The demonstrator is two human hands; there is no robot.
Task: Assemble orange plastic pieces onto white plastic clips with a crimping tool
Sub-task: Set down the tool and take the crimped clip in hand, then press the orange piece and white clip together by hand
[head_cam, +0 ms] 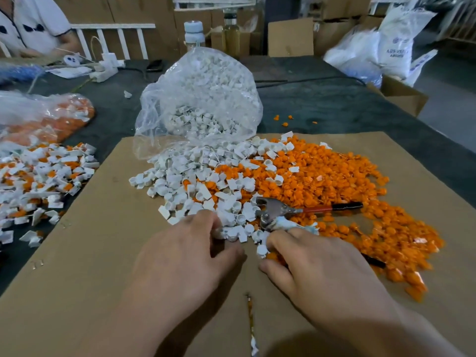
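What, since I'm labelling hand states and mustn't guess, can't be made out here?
Head view:
- Left hand: fingertips buried in white clips; any pinch is hidden.
- Right hand: covers the lower handle of the crimping tool; grip hidden by its own back.
- Tool head: too small to tell if loaded.
- White sack: print blurred.
- Second person: cut off by the top-left edge.
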